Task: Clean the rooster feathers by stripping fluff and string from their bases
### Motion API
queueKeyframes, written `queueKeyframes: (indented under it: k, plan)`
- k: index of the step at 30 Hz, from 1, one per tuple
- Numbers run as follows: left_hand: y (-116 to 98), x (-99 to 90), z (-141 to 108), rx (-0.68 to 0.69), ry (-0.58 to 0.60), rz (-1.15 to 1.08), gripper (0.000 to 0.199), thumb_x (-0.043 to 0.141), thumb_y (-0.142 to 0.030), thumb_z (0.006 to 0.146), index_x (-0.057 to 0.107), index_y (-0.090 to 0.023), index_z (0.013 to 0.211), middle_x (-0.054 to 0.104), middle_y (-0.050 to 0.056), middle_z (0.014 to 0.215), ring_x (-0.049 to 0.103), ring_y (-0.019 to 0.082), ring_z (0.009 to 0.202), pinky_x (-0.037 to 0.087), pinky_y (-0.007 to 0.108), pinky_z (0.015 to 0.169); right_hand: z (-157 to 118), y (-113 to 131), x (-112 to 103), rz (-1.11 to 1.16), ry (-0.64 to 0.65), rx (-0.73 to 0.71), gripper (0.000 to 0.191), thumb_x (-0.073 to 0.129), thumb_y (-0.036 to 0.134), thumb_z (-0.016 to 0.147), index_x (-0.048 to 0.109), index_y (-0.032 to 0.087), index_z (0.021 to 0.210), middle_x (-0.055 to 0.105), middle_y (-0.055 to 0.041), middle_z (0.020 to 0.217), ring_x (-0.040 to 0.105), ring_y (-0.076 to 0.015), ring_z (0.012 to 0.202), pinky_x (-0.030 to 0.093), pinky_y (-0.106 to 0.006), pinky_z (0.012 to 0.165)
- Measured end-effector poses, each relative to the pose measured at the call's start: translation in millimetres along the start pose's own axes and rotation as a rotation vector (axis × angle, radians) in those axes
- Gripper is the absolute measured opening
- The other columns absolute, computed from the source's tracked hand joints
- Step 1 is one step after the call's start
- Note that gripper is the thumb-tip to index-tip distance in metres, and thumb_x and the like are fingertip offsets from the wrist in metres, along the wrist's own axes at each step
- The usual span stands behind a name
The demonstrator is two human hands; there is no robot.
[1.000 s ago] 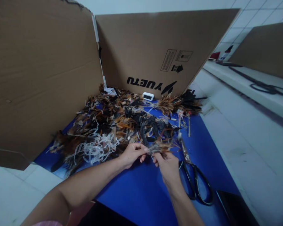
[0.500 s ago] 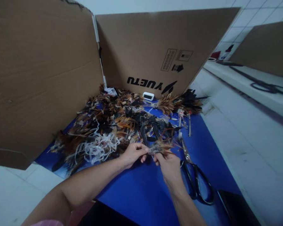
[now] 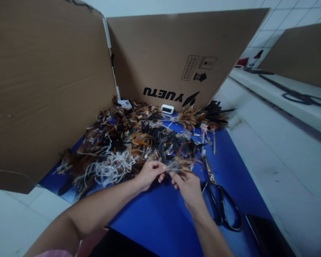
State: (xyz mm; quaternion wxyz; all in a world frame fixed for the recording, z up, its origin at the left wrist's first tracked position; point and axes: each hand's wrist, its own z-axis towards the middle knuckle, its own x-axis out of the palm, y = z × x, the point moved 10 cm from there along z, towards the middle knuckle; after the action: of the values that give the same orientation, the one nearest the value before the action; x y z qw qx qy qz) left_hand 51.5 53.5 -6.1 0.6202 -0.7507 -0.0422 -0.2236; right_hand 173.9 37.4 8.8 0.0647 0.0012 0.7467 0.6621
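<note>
A small bunch of brown and grey feathers (image 3: 179, 165) is held between my two hands above the blue table (image 3: 160, 221). My left hand (image 3: 149, 175) pinches its left end with thumb and forefinger. From below and the right, my right hand (image 3: 186, 184) grips the bunch, its fingers closed near the feather stems. Just beyond my hands lies a wide heap of brown and black feathers (image 3: 141, 139). A tangle of white translucent ribbon (image 3: 111, 169) rests on the heap's near left part.
Black-handled scissors (image 3: 214, 189) lie right of my right hand, with a dark flat object (image 3: 267, 233) nearer the edge. Cardboard panels (image 3: 155, 53) stand behind and left. A small white device (image 3: 167, 109) sits at the back; thin sticks (image 3: 214, 142) lie at the right.
My right hand has shifted slightly left and up along the bunch, closer to my left fingertips. My left hand has hardly moved.
</note>
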Motion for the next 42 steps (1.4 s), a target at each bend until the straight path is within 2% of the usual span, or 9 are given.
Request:
queueKeyframes:
  k: [2,6,13,24,27,32,36,42]
  plan:
    - [-1.7,0.9,-0.9,-0.002,0.0,0.007,0.032,0.067,-0.042,0.071,0.061,-0.01,0.069,0.049,-0.004,0.043,0.04,0.005,0.038,0.029,0.019,0.042,-0.3,-0.9,2.5,-0.008,0.022,-0.008,0.025,0.069,0.037,0.067,0.061,0.014,0.073,0.054,0.0017,0.052,0.048,-0.0117,0.047,0.038,-0.022,0.042]
    - [-4.4,6.0,-2.6,-0.02,0.029,0.018,0.036,0.068,-0.045,0.069,0.06,-0.01,0.067,0.049,-0.003,0.042,0.039,0.005,0.037,0.029,0.019,0.041,0.8,0.5,2.3,-0.03,0.019,-0.056,0.028,0.069,0.041,0.069,0.06,0.014,0.067,0.051,0.0029,0.05,0.046,-0.0106,0.046,0.039,-0.023,0.043]
    - [0.6,6.9,-0.4,-0.001,0.06,0.022,0.037,0.068,-0.045,0.069,0.058,-0.01,0.069,0.05,-0.003,0.046,0.042,0.006,0.039,0.033,0.019,0.041,3.9,-0.6,0.6,-0.026,0.009,-0.093,0.03,0.069,0.043,0.069,0.059,0.015,0.064,0.048,0.0044,0.047,0.043,-0.0096,0.044,0.035,-0.023,0.042]
    - [1.8,4.4,-2.8,0.032,0.039,0.122,0.039,0.065,-0.049,0.071,0.056,-0.012,0.07,0.05,-0.004,0.045,0.043,0.006,0.038,0.036,0.019,0.041,4.7,-6.5,-3.2,0.027,-0.053,-0.107,0.031,0.07,0.043,0.069,0.062,0.014,0.062,0.047,0.0044,0.045,0.041,-0.0095,0.043,0.033,-0.023,0.042]
    - [2.3,8.7,-2.8,0.008,0.087,0.094,0.038,0.065,-0.048,0.072,0.058,-0.011,0.071,0.051,-0.003,0.048,0.044,0.006,0.04,0.037,0.019,0.042,4.5,-5.2,-4.0,0.022,-0.05,-0.114,0.031,0.07,0.043,0.069,0.061,0.015,0.06,0.048,0.0037,0.047,0.041,-0.0096,0.044,0.033,-0.024,0.043]
    - [2.1,18.8,-4.7,-0.072,0.207,0.003,0.037,0.063,-0.047,0.075,0.057,-0.01,0.072,0.059,0.003,0.066,0.049,0.006,0.045,0.038,0.018,0.042,4.8,-1.3,-4.7,-0.023,-0.002,-0.15,0.032,0.068,0.041,0.072,0.057,0.015,0.056,0.048,0.0031,0.049,0.041,-0.0098,0.047,0.032,-0.024,0.046]
    - [5.8,23.9,-7.6,-0.148,0.283,0.014,0.041,0.061,-0.05,0.075,0.059,-0.009,0.07,0.058,0.003,0.063,0.05,0.006,0.046,0.039,0.019,0.042,4.6,5.3,-2.4,-0.077,0.048,-0.196,0.031,0.066,0.04,0.074,0.059,0.015,0.057,0.047,0.003,0.051,0.041,-0.0101,0.05,0.032,-0.024,0.049]
    - [9.1,23.0,-7.3,-0.165,0.274,-0.011,0.036,0.066,-0.045,0.072,0.059,-0.009,0.069,0.06,0.003,0.065,0.049,0.005,0.046,0.039,0.019,0.043,2.5,15.6,-1.4,-0.102,0.055,-0.241,0.028,0.065,0.038,0.075,0.061,0.016,0.058,0.052,0.0011,0.057,0.044,-0.0116,0.056,0.034,-0.025,0.052]
